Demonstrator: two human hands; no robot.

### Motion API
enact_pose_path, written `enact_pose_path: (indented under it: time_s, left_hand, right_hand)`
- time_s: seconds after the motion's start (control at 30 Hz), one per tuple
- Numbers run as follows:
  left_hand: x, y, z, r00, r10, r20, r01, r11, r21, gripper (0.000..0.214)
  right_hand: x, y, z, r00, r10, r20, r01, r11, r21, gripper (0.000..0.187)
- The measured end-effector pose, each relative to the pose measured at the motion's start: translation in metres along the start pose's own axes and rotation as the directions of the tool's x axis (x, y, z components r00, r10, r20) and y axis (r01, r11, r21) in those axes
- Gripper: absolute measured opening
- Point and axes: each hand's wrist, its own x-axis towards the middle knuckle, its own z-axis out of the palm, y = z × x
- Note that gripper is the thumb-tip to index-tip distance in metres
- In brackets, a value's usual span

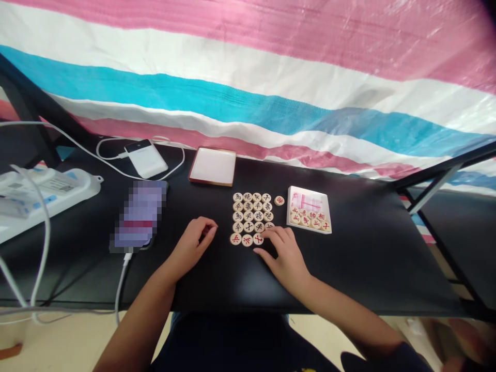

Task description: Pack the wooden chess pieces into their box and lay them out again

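Round wooden Chinese chess pieces (248,216) lie in close rows on the black table, with black characters in the upper rows. Red characters mark the bottom row. At that row's right end, my right hand (284,253) has thumb and fingertips around a red-marked piece (258,238), partly covering the black piece above it. My left hand (191,243) rests on the table left of the rows, fingers curled and thumb against them, nothing visible in its grip. A single red piece (279,200) lies apart at the upper right. Further right, an open white box (328,206) holds several red pieces.
A box lid (213,166) lies inside up behind the rows. To the left are a phone (139,214) with a cable, a white power bank (146,159) and a white power strip (77,188). Striped plastic sheeting (248,98) hangs behind the table (356,268).
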Motion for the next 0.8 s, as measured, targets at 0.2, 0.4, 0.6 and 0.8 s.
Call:
enact_pose_path:
  time_s: [0.2, 0.4, 0.6, 0.8]
  left_hand:
    - [0.0, -0.001, 0.001, 1.0, 0.016, 0.004, -0.016, 1.0, -0.005, 0.014]
    - [0.0, -0.002, 0.002, 0.999, 0.031, 0.015, -0.031, 1.0, 0.003, 0.015]
    - [0.0, -0.002, 0.002, 1.0, 0.027, 0.01, -0.027, 1.0, 0.003, 0.015]
    - [0.0, -0.003, 0.003, 0.999, 0.036, -0.002, -0.036, 0.999, 0.0, 0.015]
  right_hand:
    - [-0.002, 0.0, 0.0, 1.0, 0.021, -0.007, -0.021, 0.999, 0.036, 0.012]
    - [0.045, 0.028, -0.016, 0.982, 0.077, -0.173, -0.098, 0.988, -0.118, 0.017]
    - [0.087, 0.061, -0.016, 0.976, 0.195, -0.098, -0.218, 0.885, -0.412, 0.025]
    - [0.081, 0.06, -0.019, 0.984, 0.149, -0.092, -0.173, 0.915, -0.366, 0.023]
